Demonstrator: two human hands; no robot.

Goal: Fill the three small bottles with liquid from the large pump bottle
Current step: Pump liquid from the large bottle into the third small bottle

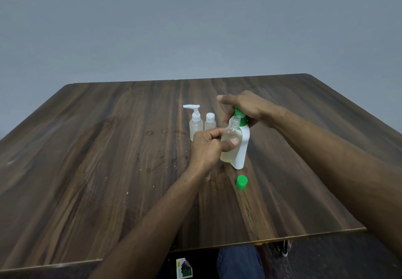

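Against the large pump bottle [242,148], my left hand [206,146] grips the open small bottle [231,139]; right hand [243,107] presses the pump, fingers curled. Third fill, seemingly; next, the green cap [241,182].

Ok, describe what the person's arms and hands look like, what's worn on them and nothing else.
Both forearms are bare as far as the frame shows: no sleeves reach into view. The left hand and the right hand wear no gloves, and no rings, watch or bracelet show on either wrist. Fingernails are short and plain. Below the table edge, dark blue trousers cover a leg.
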